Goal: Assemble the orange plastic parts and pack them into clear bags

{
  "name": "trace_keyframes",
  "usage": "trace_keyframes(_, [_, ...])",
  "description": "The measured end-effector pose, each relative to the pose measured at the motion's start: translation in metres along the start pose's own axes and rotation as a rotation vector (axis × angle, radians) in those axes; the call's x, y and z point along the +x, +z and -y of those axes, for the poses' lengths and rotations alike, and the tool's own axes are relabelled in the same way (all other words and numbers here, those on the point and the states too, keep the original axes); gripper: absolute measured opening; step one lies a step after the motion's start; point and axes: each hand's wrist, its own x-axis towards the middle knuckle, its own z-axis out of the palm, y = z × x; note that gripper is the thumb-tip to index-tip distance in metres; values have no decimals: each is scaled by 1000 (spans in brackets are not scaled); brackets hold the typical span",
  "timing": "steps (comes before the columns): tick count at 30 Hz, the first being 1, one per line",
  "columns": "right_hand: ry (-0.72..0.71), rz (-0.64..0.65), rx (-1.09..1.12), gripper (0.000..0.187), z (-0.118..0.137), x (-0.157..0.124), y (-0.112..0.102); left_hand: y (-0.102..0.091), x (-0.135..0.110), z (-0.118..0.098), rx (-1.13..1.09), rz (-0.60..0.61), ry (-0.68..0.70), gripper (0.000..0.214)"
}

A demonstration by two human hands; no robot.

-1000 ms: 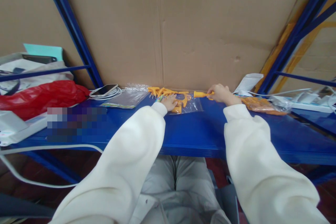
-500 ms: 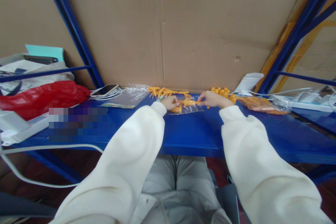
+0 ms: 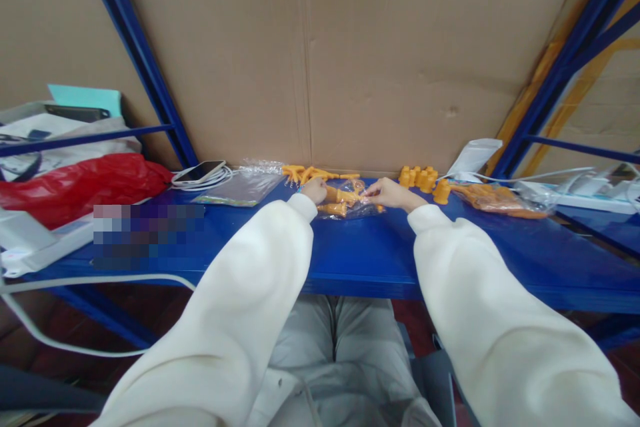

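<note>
A clear plastic bag with orange plastic parts in it lies on the blue shelf between my hands. My left hand is closed at the bag's upper left edge, its fingertips partly hidden. From the other side, my right hand pinches the bag's plastic between thumb and fingers. Behind my left hand lie several orange branching pieces. Right of my right hand stand several short orange cylindrical pieces, one a little apart from the others.
Flat clear bags lie at the left, beside a phone on a coiled white cable. A filled bag of orange parts and a power strip are at the right. Cardboard closes the back; blue posts flank it.
My right hand has moved left, to the bag. The orange piece stretched between my hands has come down among the parts at the bag. My left hand has shifted slightly left and away.
</note>
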Motion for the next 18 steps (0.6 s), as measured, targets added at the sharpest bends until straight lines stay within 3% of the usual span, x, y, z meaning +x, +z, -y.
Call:
trace_keyframes(5, [-60,50,-35,16,-10,7,9,-2,-1,-1,-2,13,11,33])
trace_keyframes(13, [-38,125,-23,23,-20,6,6,-9,-13,-17,65,30,-55,29])
trace_keyframes(18, [-45,67,-54,26,-9,5,11,-8,-14,-18,-8,13,-81,30])
